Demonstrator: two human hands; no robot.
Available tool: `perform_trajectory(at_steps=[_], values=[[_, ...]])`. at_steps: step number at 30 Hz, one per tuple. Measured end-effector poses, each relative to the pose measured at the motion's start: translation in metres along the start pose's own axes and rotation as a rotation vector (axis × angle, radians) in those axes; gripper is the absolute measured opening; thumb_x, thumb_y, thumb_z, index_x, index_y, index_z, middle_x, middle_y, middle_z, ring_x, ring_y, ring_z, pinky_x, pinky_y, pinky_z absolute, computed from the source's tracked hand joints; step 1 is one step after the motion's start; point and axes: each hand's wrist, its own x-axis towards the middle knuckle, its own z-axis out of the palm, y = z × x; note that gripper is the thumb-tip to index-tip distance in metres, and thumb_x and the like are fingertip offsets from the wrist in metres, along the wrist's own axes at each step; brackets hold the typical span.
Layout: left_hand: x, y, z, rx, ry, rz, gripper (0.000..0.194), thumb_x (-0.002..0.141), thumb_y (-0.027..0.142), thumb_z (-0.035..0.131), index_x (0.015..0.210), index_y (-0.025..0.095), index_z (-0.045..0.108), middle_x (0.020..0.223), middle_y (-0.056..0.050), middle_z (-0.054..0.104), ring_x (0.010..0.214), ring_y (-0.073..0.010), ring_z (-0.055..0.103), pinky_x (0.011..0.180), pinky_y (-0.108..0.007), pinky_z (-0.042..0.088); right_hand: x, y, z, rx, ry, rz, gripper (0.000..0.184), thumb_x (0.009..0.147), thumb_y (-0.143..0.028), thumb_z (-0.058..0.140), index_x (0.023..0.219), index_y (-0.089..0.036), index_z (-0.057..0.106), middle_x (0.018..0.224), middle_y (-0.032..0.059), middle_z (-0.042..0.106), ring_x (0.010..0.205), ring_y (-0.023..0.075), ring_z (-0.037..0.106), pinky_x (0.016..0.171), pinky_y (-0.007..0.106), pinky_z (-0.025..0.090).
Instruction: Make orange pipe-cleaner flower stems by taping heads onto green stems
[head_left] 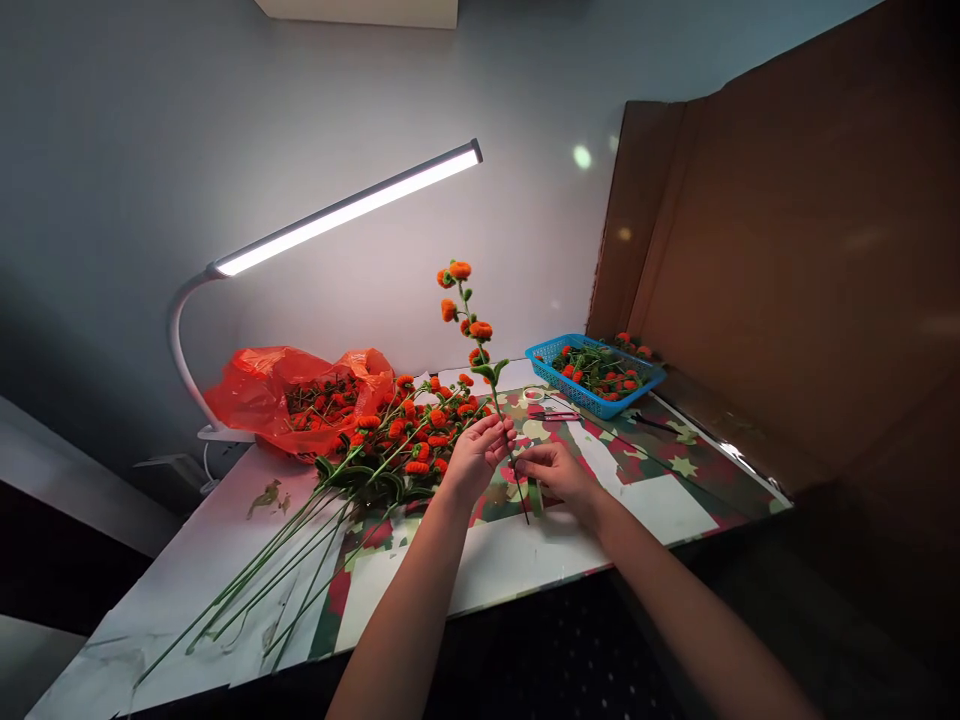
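Note:
An artificial flower stem [481,330] with fuzzy orange blooms and green leaves stands nearly upright above the table. My left hand [478,455] is closed around its stalk below the leaves. Lower down, my right hand [561,478] pinches at the stalk with thumb and forefinger. From those fingertips hangs a narrow strip of green tape [535,497]. The bare dark end of the stalk points down past both hands. To the left, a pile of finished-looking orange flower stems [409,430] lies with long green stalks toward the front left edge.
An orange plastic bag [247,390] of flowers sits at the back left, beside a lit lamp [352,212]. At the back right are a blue basket [600,402] of flower pieces, small snips [555,415] and a tape roll [533,394]. A cardboard panel [787,250] walls the right side.

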Motion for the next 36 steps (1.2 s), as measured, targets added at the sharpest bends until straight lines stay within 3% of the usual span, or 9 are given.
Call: perform_trajectory(at_steps=[5, 9, 13, 16, 20, 25, 28, 31, 36], values=[[0.001, -0.002, -0.003, -0.007, -0.033, -0.042, 0.02, 0.064, 0.007, 0.073, 0.079, 0.011, 0.062, 0.073, -0.004, 0.067, 0.057, -0.0078, 0.06, 0.053, -0.018, 0.05, 0.001, -0.004, -0.004, -0.007, -0.141, -0.001, 0.039, 0.069, -0.051, 0.068, 0.069, -0.013, 0.063, 0.064, 0.0024, 0.062, 0.051, 0.0092, 0.051, 0.045, 0.021, 0.036], [0.003, -0.006, -0.004, -0.028, -0.061, -0.072, 0.018, 0.065, 0.006, 0.072, 0.079, 0.011, 0.062, 0.073, -0.003, 0.065, 0.052, -0.0039, 0.055, 0.047, -0.013, 0.045, 0.001, -0.006, -0.003, 0.053, -0.26, 0.029, 0.037, 0.071, -0.049, 0.068, 0.079, -0.013, 0.061, 0.06, -0.0009, 0.06, 0.053, 0.0109, 0.056, 0.05, 0.022, 0.04], [0.004, -0.007, -0.005, -0.044, -0.064, -0.086, 0.017, 0.066, 0.006, 0.071, 0.079, 0.012, 0.062, 0.075, -0.002, 0.064, 0.055, -0.0043, 0.057, 0.048, -0.012, 0.046, -0.001, -0.008, -0.007, 0.144, -0.382, 0.04, 0.036, 0.074, -0.044, 0.067, 0.091, -0.013, 0.06, 0.064, -0.0011, 0.061, 0.064, 0.0158, 0.065, 0.065, 0.029, 0.047], [0.003, -0.007, -0.005, -0.046, -0.053, -0.093, 0.018, 0.067, 0.006, 0.071, 0.08, 0.013, 0.062, 0.077, -0.002, 0.065, 0.057, -0.0054, 0.059, 0.051, -0.013, 0.048, -0.003, -0.009, -0.01, 0.166, -0.372, 0.082, 0.033, 0.074, -0.041, 0.068, 0.089, -0.013, 0.059, 0.066, -0.0008, 0.061, 0.064, 0.0149, 0.065, 0.065, 0.029, 0.047], [0.003, -0.006, -0.005, -0.048, -0.039, -0.101, 0.016, 0.068, 0.005, 0.069, 0.08, 0.012, 0.062, 0.076, -0.003, 0.065, 0.056, -0.0049, 0.058, 0.05, -0.012, 0.048, 0.0, -0.006, -0.007, 0.121, -0.286, 0.13, 0.03, 0.073, -0.042, 0.067, 0.078, -0.014, 0.058, 0.057, -0.0044, 0.054, 0.046, 0.0082, 0.053, 0.048, 0.022, 0.04], [0.003, -0.007, -0.001, -0.076, -0.018, -0.1, 0.015, 0.068, 0.002, 0.067, 0.08, 0.01, 0.062, 0.073, -0.003, 0.064, 0.053, -0.0035, 0.057, 0.047, -0.01, 0.046, 0.006, 0.006, -0.002, 0.075, -0.221, 0.059, 0.037, 0.072, -0.05, 0.066, 0.074, -0.015, 0.057, 0.044, -0.0085, 0.043, 0.037, 0.0074, 0.046, 0.04, 0.02, 0.035], [0.002, -0.007, 0.001, -0.107, -0.01, -0.088, 0.015, 0.069, 0.001, 0.066, 0.079, 0.011, 0.06, 0.071, -0.001, 0.063, 0.052, -0.003, 0.057, 0.047, -0.009, 0.046, 0.007, 0.006, -0.003, 0.063, -0.264, 0.027, 0.039, 0.072, -0.052, 0.066, 0.072, -0.014, 0.056, 0.044, -0.0066, 0.049, 0.042, 0.0104, 0.053, 0.046, 0.023, 0.041], [0.0, -0.007, 0.001, -0.126, 0.01, -0.067, 0.016, 0.07, 0.001, 0.065, 0.078, 0.013, 0.058, 0.071, 0.0, 0.062, 0.052, -0.003, 0.058, 0.048, -0.009, 0.048, 0.009, -0.007, -0.006, -0.018, -0.355, -0.013, 0.039, 0.073, -0.051, 0.064, 0.069, -0.013, 0.059, 0.06, 0.0016, 0.063, 0.056, 0.0129, 0.059, 0.055, 0.024, 0.043], [0.002, -0.006, 0.001, -0.128, 0.055, -0.022, 0.017, 0.069, 0.001, 0.065, 0.08, 0.013, 0.058, 0.072, 0.001, 0.064, 0.052, -0.0022, 0.058, 0.051, -0.008, 0.048, 0.018, -0.033, -0.006, -0.11, -0.448, -0.012, 0.035, 0.072, -0.047, 0.067, 0.073, -0.012, 0.064, 0.068, 0.0022, 0.064, 0.063, 0.0134, 0.059, 0.061, 0.025, 0.044]])
